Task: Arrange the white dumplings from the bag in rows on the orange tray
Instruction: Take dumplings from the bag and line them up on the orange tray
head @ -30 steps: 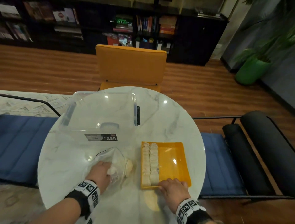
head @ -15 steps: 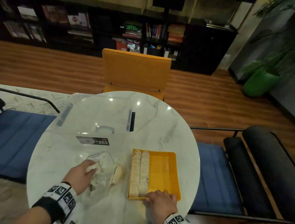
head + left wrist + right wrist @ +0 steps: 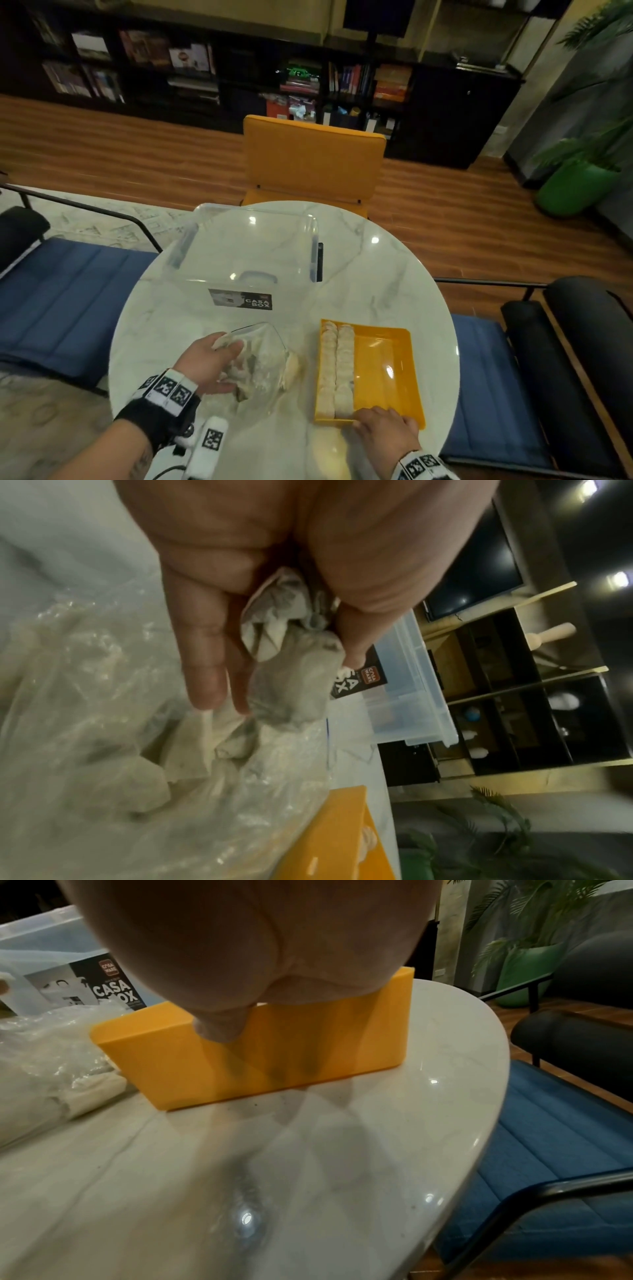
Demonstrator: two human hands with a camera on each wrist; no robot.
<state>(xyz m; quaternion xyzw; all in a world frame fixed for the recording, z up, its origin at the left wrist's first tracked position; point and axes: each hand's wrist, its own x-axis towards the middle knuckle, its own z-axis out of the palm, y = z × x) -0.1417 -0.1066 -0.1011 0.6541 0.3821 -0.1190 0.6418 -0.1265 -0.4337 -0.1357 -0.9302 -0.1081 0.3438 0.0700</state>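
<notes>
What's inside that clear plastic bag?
White dumplings lie loose in the bag. The left hand holds one. Crinkled plastic and the hand hide how many remain.

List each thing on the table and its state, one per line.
bag: open, lying on the table, dumplings inside.
dumpling: gripped by the left hand.
orange tray: two rows filled along its left side, the rest bare.
right hand: resting on the tray's near edge.
clear box: lidless.
</notes>
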